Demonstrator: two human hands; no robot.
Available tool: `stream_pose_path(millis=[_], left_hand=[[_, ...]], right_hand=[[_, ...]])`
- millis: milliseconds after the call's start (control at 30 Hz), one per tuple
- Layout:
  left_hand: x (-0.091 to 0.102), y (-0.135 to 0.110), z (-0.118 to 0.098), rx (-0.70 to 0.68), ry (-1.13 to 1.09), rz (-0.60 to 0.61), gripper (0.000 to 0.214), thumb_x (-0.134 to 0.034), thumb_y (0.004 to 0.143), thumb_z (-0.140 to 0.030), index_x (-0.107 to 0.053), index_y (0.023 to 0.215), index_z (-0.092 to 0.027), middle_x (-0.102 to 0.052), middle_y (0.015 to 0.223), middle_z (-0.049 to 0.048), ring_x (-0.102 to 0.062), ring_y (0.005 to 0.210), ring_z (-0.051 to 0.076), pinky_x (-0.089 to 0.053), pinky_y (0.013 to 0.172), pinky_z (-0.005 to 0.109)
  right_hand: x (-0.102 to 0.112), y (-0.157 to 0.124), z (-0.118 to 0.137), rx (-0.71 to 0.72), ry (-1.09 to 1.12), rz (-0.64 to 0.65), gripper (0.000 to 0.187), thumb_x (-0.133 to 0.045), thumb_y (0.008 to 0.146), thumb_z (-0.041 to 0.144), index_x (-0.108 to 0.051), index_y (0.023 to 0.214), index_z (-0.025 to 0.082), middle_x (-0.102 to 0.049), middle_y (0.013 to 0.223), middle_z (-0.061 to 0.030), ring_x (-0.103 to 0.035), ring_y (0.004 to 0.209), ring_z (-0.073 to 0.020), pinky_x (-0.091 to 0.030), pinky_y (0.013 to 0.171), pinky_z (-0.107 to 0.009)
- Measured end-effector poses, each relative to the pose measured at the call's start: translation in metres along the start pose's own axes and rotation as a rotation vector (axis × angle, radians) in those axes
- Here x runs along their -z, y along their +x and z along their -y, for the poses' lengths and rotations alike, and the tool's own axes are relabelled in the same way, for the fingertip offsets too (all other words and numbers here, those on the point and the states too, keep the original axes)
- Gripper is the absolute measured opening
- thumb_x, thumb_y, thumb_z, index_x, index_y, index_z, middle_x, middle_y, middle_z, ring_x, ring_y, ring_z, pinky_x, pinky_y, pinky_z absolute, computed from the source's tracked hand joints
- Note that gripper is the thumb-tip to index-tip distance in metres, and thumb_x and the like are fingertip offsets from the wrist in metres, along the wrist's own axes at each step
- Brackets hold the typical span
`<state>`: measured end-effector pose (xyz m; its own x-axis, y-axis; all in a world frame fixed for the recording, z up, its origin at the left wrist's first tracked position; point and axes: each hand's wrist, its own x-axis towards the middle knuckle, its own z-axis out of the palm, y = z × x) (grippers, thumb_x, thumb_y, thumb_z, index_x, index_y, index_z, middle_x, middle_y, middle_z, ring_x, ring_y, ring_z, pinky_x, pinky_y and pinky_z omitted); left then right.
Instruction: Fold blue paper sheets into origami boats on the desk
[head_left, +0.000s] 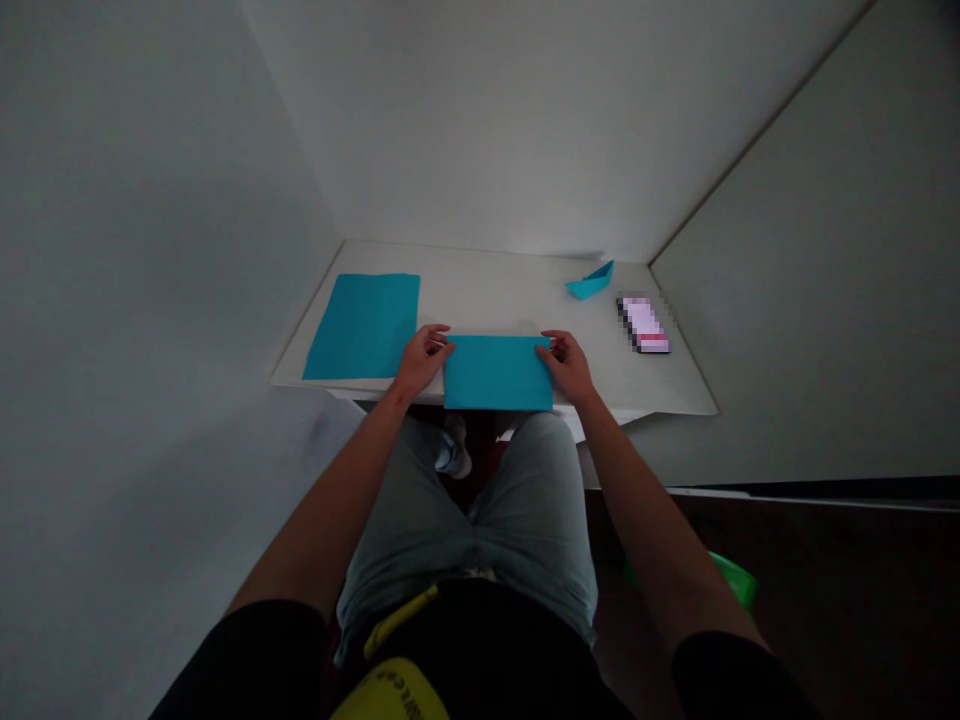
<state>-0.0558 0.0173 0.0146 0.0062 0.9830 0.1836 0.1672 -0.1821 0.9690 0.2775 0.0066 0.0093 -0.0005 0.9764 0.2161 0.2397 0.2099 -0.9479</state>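
Note:
A blue sheet of paper [499, 373], seemingly folded in half, spans the gap between my hands over the front edge of the white table. My left hand [424, 356] pinches its upper left corner between thumb and fingers. At the upper right corner, my right hand [565, 362] grips the same paper. A larger flat blue sheet [364, 325] lies on the table beside my left hand. Behind and to the right of my right hand stands a folded blue paper boat [591, 282].
On the right of the white table [495, 290] lies a phone [645, 324], its screen lit and blurred out. Walls close in at the left and the back, and a pale panel stands at the right. A green object [733, 578] shows on the dark floor at the lower right.

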Motion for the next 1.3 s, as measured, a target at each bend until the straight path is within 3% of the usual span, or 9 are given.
stream_pose_path(millis=[233,400,500,733,900,1033,1200,1300], left_hand=[[0.0014,0.0004,0.0028,-0.025,0.036,-0.075,0.036,-0.077,0.090,-0.025,-0.068,0.124,-0.021,-0.069,0.101,0.0029,-0.068,0.076,0.013,-0.054,0.071,0.027],[0.0012,-0.0007,0.0046,-0.031,0.038,-0.054,0.039,-0.079,0.090,-0.031,-0.066,0.126,-0.022,-0.069,0.100,0.0022,-0.066,0.073,0.012,-0.054,0.071,0.027],[0.0015,-0.0028,0.0042,-0.045,0.031,-0.008,0.044,-0.084,0.086,-0.035,-0.066,0.123,-0.022,-0.068,0.097,0.0013,-0.068,0.077,0.013,-0.055,0.074,0.028],[0.0027,-0.0057,0.0032,-0.078,0.099,0.077,0.060,-0.092,0.075,-0.035,-0.065,0.127,-0.021,-0.068,0.089,-0.0015,-0.066,0.076,0.014,-0.056,0.077,0.030],[0.0007,-0.0022,0.0052,-0.005,0.096,-0.037,0.042,-0.086,0.081,-0.034,-0.070,0.118,-0.019,-0.074,0.093,0.0024,-0.068,0.080,0.016,-0.057,0.078,0.031],[0.0007,-0.0001,0.0042,0.027,0.037,-0.034,0.032,-0.081,0.086,-0.045,-0.072,0.103,-0.020,-0.078,0.095,0.0051,-0.071,0.084,0.019,-0.058,0.078,0.033],[0.0040,-0.0001,0.0025,0.005,0.072,-0.067,0.041,-0.079,0.087,-0.061,-0.067,0.090,-0.022,-0.071,0.082,0.0021,-0.064,0.073,0.017,-0.052,0.065,0.030],[0.0043,0.0008,0.0055,-0.008,0.059,-0.071,0.043,-0.078,0.087,-0.063,-0.064,0.088,-0.022,-0.067,0.080,0.0011,-0.060,0.072,0.016,-0.049,0.063,0.029]], right_hand=[[-0.0031,-0.0031,0.0004,-0.033,-0.063,0.104,0.081,-0.088,0.075,0.065,-0.058,0.139,0.026,-0.066,0.083,0.0033,-0.057,0.069,-0.0178,-0.048,0.064,-0.031],[-0.0028,-0.0036,0.0008,-0.015,-0.129,0.069,0.053,-0.081,0.081,0.066,-0.067,0.108,0.023,-0.067,0.081,0.0008,-0.058,0.071,-0.0183,-0.051,0.069,-0.033],[-0.0022,-0.0047,0.0037,-0.016,-0.174,0.064,0.046,-0.076,0.085,0.067,-0.069,0.099,0.023,-0.066,0.079,0.0008,-0.058,0.072,-0.0185,-0.050,0.069,-0.032],[-0.0057,-0.0058,0.0062,0.000,-0.174,0.028,0.046,-0.074,0.087,0.067,-0.067,0.102,0.025,-0.067,0.083,0.0002,-0.057,0.073,-0.0187,-0.050,0.071,-0.033],[-0.0044,-0.0039,0.0070,-0.006,-0.137,0.047,0.048,-0.078,0.082,0.069,-0.063,0.091,0.024,-0.059,0.073,0.0026,-0.052,0.068,-0.0166,-0.045,0.065,-0.030],[-0.0031,-0.0020,0.0085,-0.015,-0.085,0.022,0.052,-0.077,0.083,0.071,-0.054,0.079,0.025,-0.049,0.067,0.0048,-0.046,0.064,-0.0148,-0.040,0.060,-0.029],[-0.0069,-0.0049,0.0094,-0.043,-0.016,0.124,0.056,-0.083,0.076,0.075,-0.062,0.094,0.026,-0.062,0.077,0.0023,-0.053,0.069,-0.0166,-0.048,0.064,-0.030],[-0.0073,-0.0061,0.0089,-0.050,-0.076,0.140,0.055,-0.078,0.079,0.078,-0.060,0.088,0.026,-0.059,0.074,0.0023,-0.054,0.069,-0.0174,-0.049,0.065,-0.031]])
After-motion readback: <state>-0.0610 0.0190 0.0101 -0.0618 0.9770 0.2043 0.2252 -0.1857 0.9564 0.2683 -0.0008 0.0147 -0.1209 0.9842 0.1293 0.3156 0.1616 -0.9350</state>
